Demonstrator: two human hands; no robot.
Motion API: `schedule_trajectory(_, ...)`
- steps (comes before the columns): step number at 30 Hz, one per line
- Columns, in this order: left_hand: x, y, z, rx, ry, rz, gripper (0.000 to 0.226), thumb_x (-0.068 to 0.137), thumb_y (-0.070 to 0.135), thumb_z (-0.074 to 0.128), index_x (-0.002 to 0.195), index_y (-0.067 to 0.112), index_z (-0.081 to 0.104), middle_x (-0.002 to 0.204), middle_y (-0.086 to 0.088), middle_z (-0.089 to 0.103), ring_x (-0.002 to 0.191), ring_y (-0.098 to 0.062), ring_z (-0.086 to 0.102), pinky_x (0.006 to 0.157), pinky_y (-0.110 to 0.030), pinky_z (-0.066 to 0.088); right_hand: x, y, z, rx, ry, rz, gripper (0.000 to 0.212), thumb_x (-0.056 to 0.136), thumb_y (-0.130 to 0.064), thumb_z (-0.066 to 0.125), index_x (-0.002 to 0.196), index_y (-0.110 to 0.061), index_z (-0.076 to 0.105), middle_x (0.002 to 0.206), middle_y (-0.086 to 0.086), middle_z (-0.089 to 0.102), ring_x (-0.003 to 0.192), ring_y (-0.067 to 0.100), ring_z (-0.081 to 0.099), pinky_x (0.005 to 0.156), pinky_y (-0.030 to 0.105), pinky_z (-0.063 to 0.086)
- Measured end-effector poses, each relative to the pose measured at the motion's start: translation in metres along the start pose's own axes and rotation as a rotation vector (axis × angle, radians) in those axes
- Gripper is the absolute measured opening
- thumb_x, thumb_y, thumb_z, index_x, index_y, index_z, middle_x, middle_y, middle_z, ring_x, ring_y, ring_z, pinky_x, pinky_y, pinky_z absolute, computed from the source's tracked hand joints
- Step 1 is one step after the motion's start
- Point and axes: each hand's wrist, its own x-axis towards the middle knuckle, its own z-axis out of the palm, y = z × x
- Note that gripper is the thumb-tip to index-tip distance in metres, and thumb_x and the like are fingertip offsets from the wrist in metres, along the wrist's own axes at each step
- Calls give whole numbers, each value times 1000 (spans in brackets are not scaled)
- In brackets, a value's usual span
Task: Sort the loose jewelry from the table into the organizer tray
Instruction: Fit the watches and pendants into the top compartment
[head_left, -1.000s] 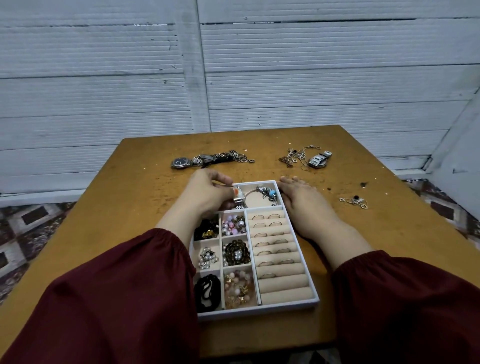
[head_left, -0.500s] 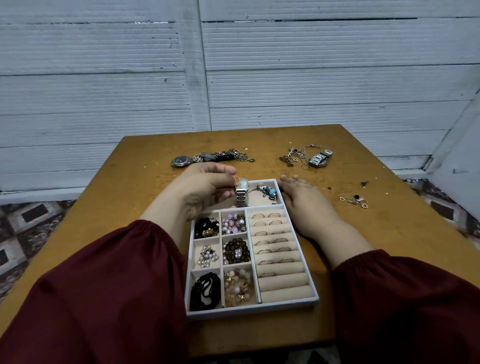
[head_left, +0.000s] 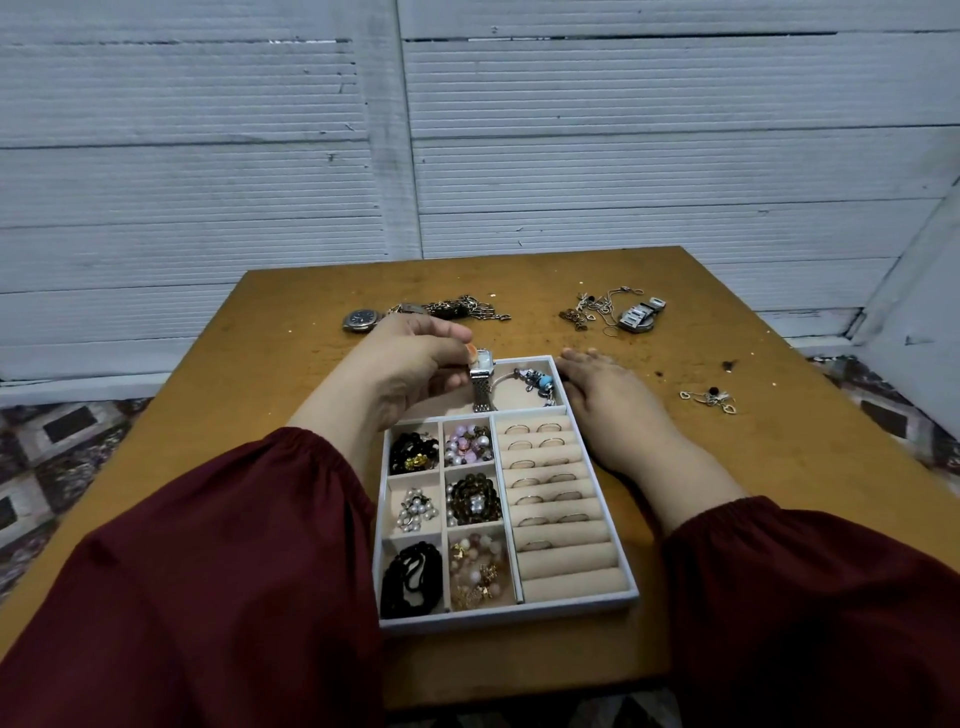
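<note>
Right hand (head_left: 605, 405) beside tray (head_left: 511, 614) edge

Dim, flat, cool light with no glare; shadows on the table (head_left: 234, 395) beside the left hand (head_left: 410, 369) are faint and soft. Wide-angle distortion bows the wall (head_left: 208, 182) planks beyond the right hand (head_left: 608, 400), and the sleeves (head_left: 208, 597) nearer than both hands look soft.

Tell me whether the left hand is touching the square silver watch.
Touching. The head view shows the left hand pinching the square silver watch by its case, band hanging down.
</note>
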Motion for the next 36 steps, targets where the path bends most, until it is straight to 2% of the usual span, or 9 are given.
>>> schedule_trajectory(5, 1, -8, 0, 95, 35, -28, 20, 84, -9, 60, 94, 8, 56, 71, -9, 60, 46, -14, 54, 50, -27, 55, 0, 1, 1, 24, 7, -4, 43, 103, -24, 33, 145, -21, 39, 154, -3, 32, 144, 18, 23, 117, 33, 17)
schedule_trajectory(8, 4, -13, 0, 160, 56, 20, 19, 86, -5, 61, 94, 11, 56, 73, -9, 60, 50, -14, 55, 50, -26, 55, 1, 2, 2, 25, 8, -2, 43, 103, -24, 33, 145, -21, 39, 154, -3, 32, 144, 18, 23, 118, 35, 18)
schedule_trajectory(12, 5, -17, 1, 198, 69, 52, 15, 86, -2, 63, 93, 10, 58, 76, -8, 60, 55, -14, 56, 62, -31, 57, 1, 2, 2, 21, 8, 0, 43, 103, -24, 33, 145, -22, 39, 154, -4, 32, 144, 18, 23, 117, 36, 18)
schedule_trajectory(17, 1, -17, 0, 241, 23, 27, 19, 82, -5, 66, 93, 7, 58, 78, -11, 65, 52, -14, 58, 51, -25, 54, 2, 3, 3, 30, 14, 1, 43, 103, -24, 34, 145, -23, 40, 154, -4, 32, 144, 18, 23, 118, 38, 20)
schedule_trajectory(24, 3, -16, 4, 301, 25, 15, 23, 83, -8, 61, 100, 7, 56, 80, -10, 64, 59, -19, 58, 73, -37, 51, 1, 2, 2, 33, 17, 3, 43, 103, -24, 34, 145, -22, 39, 154, -3, 32, 144, 18, 23, 117, 36, 18)
schedule_trajectory(29, 6, -21, 4, 304, 69, 41, 14, 85, -2, 64, 88, 11, 60, 80, -9, 64, 60, -17, 59, 78, -41, 51, 0, 2, 1, 26, 16, 0, 43, 102, -24, 35, 145, -22, 40, 154, -3, 33, 144, 18, 24, 116, 35, 19)
schedule_trajectory(31, 5, -21, 3, 301, 73, 25, 12, 85, 0, 64, 84, 11, 62, 77, -8, 64, 59, -15, 60, 71, -37, 54, 0, 1, 1, 28, 16, 0, 43, 102, -24, 35, 145, -21, 40, 154, -3, 33, 144, 18, 24, 117, 36, 19)
schedule_trajectory(34, 2, -17, 4, 312, 53, -11, 8, 86, -1, 63, 83, 7, 64, 73, -8, 64, 54, -11, 60, 43, -23, 53, 0, 1, 0, 26, 19, -4, 43, 102, -22, 36, 144, -19, 41, 153, -1, 34, 144, 19, 25, 118, 36, 21)
schedule_trajectory(36, 3, -14, 3, 312, 40, -32, 7, 85, -4, 62, 86, 2, 64, 71, -10, 65, 48, -9, 60, 40, -21, 51, 0, 1, 0, 18, 19, -5, 43, 102, -22, 36, 144, -19, 40, 153, 0, 34, 144, 19, 25, 117, 35, 20)
